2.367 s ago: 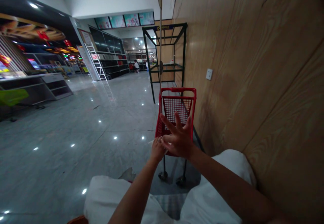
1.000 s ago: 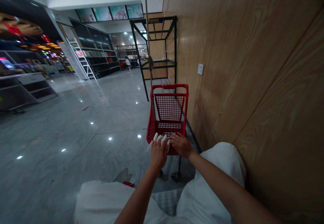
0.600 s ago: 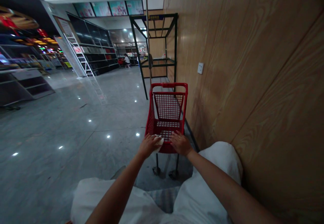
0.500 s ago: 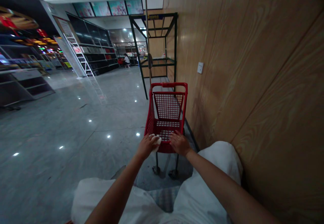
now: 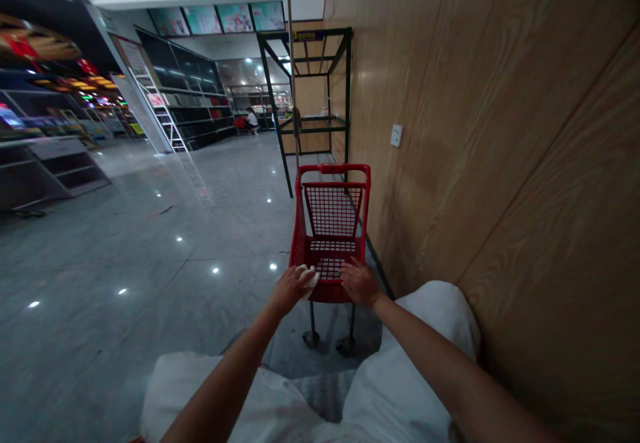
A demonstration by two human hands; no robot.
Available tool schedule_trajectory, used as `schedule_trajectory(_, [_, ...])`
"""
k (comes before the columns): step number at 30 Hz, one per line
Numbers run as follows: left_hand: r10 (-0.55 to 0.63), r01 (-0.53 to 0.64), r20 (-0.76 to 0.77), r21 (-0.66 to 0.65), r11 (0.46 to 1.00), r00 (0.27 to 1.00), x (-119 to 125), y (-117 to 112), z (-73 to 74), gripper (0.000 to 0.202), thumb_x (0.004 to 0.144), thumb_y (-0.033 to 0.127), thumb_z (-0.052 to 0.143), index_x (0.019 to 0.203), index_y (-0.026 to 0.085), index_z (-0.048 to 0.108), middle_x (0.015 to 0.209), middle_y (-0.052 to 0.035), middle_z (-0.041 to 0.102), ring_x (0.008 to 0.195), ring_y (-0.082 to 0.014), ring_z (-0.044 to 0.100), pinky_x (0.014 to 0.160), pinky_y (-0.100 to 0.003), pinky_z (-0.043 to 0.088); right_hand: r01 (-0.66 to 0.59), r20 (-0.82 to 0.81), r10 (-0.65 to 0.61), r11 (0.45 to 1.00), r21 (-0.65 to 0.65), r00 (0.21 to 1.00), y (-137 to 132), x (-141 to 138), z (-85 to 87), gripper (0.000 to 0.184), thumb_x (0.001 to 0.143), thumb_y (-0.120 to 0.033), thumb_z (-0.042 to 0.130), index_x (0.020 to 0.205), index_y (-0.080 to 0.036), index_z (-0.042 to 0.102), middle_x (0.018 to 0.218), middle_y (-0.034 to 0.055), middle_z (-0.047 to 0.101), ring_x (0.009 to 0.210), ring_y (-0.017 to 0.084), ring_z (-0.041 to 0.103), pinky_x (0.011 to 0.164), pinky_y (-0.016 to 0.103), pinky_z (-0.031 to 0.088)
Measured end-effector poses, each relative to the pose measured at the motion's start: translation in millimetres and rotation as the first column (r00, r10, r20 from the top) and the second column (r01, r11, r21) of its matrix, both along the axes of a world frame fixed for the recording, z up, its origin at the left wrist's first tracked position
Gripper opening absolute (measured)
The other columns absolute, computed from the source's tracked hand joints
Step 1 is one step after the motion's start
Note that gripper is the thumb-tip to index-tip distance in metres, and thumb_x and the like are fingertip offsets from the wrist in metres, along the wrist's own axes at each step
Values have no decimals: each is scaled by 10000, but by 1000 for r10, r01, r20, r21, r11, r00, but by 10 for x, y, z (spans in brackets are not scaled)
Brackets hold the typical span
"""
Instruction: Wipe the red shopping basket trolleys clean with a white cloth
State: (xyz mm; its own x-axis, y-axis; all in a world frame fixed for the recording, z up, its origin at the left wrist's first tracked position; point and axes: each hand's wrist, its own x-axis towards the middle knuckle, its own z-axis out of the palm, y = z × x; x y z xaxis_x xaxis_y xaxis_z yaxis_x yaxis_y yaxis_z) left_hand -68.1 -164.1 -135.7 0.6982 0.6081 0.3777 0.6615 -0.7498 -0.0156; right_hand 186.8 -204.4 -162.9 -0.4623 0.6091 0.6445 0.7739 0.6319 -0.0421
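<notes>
A small red plastic shopping cart (image 5: 334,209) with a mesh basket stands in front of my knees, its handle bar at the far end. My left hand (image 5: 293,288) is closed on a crumpled white cloth (image 5: 313,277) at the near left corner of the basket rim. On the near right corner lies my right hand (image 5: 360,283), its fingers hooked over the rim into the basket. The thumb and palm of that hand are mostly hidden. Below the basket, two caster wheels (image 5: 345,345) rest on the floor.
A wood-panelled wall (image 5: 475,129) with a socket (image 5: 397,135) runs close along my right. Behind the cart stands a dark metal rack (image 5: 347,96) and a thin pole (image 5: 293,63). A ladder (image 5: 170,123) leans by shelves, and a person (image 5: 253,119) crouches far back.
My right hand has shifted slightly right along the rim. The near end of the cart has moved a little to the right. My left hand still holds the cloth at the left corner.
</notes>
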Motion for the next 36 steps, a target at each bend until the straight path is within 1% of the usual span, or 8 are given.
schedule_trajectory(9, [139,-140,10,91,986,990,767,-302,-225,426,884,205,483,1304,198,413,1247,-118,515,1182,-233,463,991,-430,400,4,-97,-5,1000,-11,995,33,-96,-115,373,680,-224,534,1032,-148,632,1059,107,667,1108,251,547,1112,499,221])
schedule_trajectory(14, [21,-12,-50,173,985,999,310,-186,-151,456,884,199,481,1328,269,407,1345,-76,466,1259,-241,406,1045,-447,357,-36,-39,35,999,-2,999,41,81,-81,348,603,-181,514,926,-158,642,1030,111,664,1104,259,542,1104,498,238])
schedule_trajectory(17, [27,-24,-14,177,984,1000,22,-120,-108,422,903,196,438,1318,272,428,1381,-70,441,1305,-239,356,1065,-460,341,-19,-42,18,1000,-18,999,36,118,-47,329,594,-173,510,896,-169,639,999,105,666,1085,258,551,1106,492,237])
schedule_trajectory(19, [58,-65,41,176,982,997,4,-132,-127,410,911,190,413,1315,255,436,1376,-87,445,1321,-246,334,1066,-478,340,2,-52,-4,999,-39,999,26,89,-29,333,591,-173,509,899,-180,636,992,94,668,1076,255,555,1111,487,228])
schedule_trajectory(23, [116,-140,146,166,976,982,363,-263,-266,446,902,158,393,1343,222,408,1353,-114,461,1338,-267,302,1074,-527,311,55,-76,-60,996,-73,995,-1,-22,-16,346,593,-179,521,921,-173,635,1004,97,665,1075,257,552,1122,482,196])
schedule_trajectory(26, [119,-140,137,156,978,983,726,-369,-375,475,878,131,414,1348,196,403,1344,-125,466,1327,-282,318,1080,-535,293,63,-82,-68,996,-70,994,-5,-82,-27,331,615,-197,532,928,-168,637,1032,110,661,1078,264,548,1120,498,173])
schedule_trajectory(29, [127,-143,97,170,975,987,871,-397,-404,488,865,123,431,1350,178,404,1338,-132,473,1314,-301,337,1077,-545,286,68,-96,-73,996,-62,993,4,-84,-33,319,641,-214,535,940,-169,635,1036,115,661,1057,265,553,1116,515,156])
schedule_trajectory(36, [6,-6,6,165,986,1000,176,-165,-179,458,895,162,432,1344,250,408,1406,-83,415,1330,-254,315,1083,-496,306,63,-130,-76,992,-105,989,2,7,44,184,605,-218,543,773,-207,619,951,66,656,960,248,562,1110,528,123])
